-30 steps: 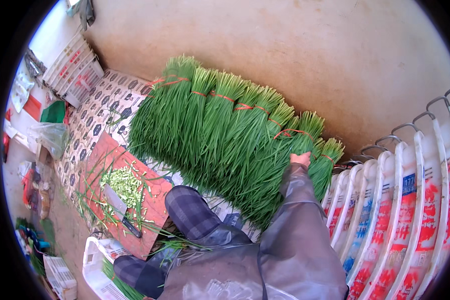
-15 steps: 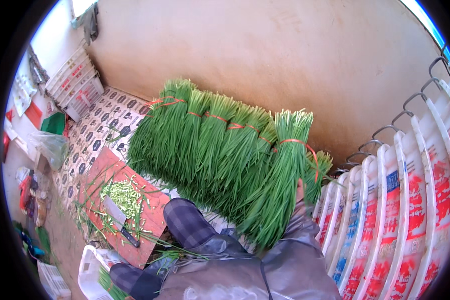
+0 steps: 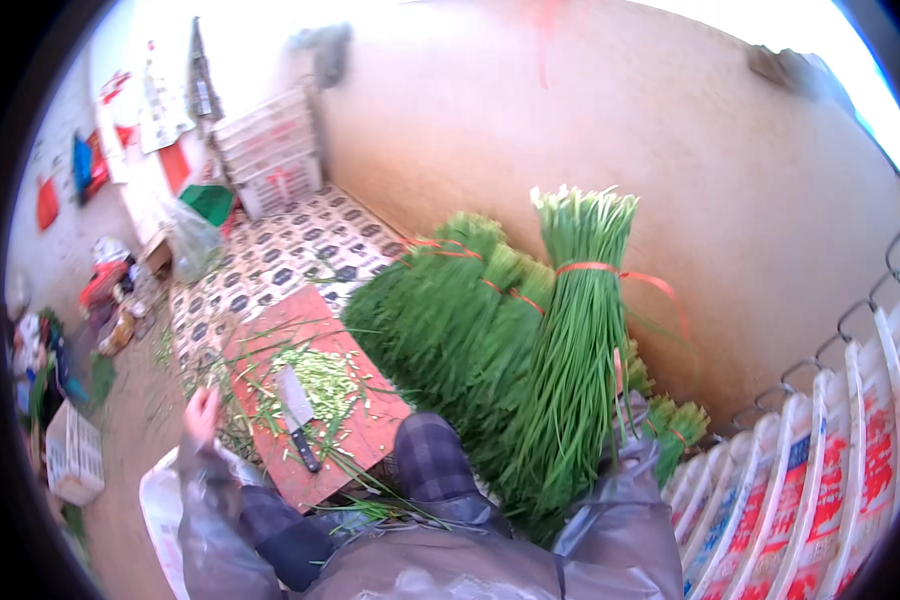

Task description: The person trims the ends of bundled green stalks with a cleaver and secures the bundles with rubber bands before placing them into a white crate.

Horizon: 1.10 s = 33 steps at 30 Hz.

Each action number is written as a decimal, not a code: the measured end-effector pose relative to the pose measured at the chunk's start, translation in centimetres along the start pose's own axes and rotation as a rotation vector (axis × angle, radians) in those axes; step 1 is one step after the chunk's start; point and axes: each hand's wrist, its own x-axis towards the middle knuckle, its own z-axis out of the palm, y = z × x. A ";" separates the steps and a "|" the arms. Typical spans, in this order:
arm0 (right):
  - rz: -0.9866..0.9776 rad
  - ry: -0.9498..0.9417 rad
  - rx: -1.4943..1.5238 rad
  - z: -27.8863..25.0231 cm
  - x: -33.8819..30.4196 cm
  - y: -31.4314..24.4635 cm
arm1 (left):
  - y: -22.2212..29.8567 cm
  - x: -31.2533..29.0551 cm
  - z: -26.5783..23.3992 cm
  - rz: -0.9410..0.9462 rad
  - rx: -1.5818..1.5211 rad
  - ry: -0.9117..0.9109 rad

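Observation:
An upright bunch of garlic chives (image 3: 580, 300), pale cut ends up and a red tie round its upper part, stands in front of me. My right hand (image 3: 619, 372) is closed on its right side, mostly hidden by leaves. More tied chive bunches (image 3: 430, 300) lean together behind it and to its left. My left hand (image 3: 204, 412) is raised beside the left edge of a red cutting board (image 3: 315, 488); blur hides how its fingers sit. On the board lie a cleaver (image 3: 298, 400) with a dark handle and chopped pale stem pieces (image 3: 322, 380).
White crates (image 3: 810, 480) are stacked at the right, and more crates (image 3: 280, 165) stand in the far left corner. A white basket (image 3: 158, 500) is by my left forearm. Patterned sheeting (image 3: 280, 245) covers the floor below the wall (image 3: 490, 110). Bags and clutter (image 3: 110, 290) lie at left.
My view has swung left. My left hand has come into sight beside the board. The bunch in my right hand now stands more upright, in front of the others.

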 end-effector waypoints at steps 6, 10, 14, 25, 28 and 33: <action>0.308 -0.394 0.063 14.0 -1.0 7.1 | 18.0 -0.4 19.8 0.359 -0.359 -0.598; 0.477 -0.785 0.139 27.2 -3.4 8.8 | 19.5 -5.3 22.0 0.108 -0.972 -0.728; 0.530 -0.891 -0.017 31.3 -3.7 12.2 | 21.4 -7.4 16.8 0.023 -1.148 -0.703; -0.090 -1.231 -1.416 29.9 -1.0 26.6 | 28.3 -10.1 -6.1 0.510 -0.239 0.055; -0.114 -1.189 -1.498 32.4 -1.3 29.6 | 28.3 -10.6 -8.2 0.350 0.134 0.052; -0.288 -1.174 -1.562 37.7 -7.7 33.2 | 19.9 -9.8 -3.9 0.267 0.946 0.300</action>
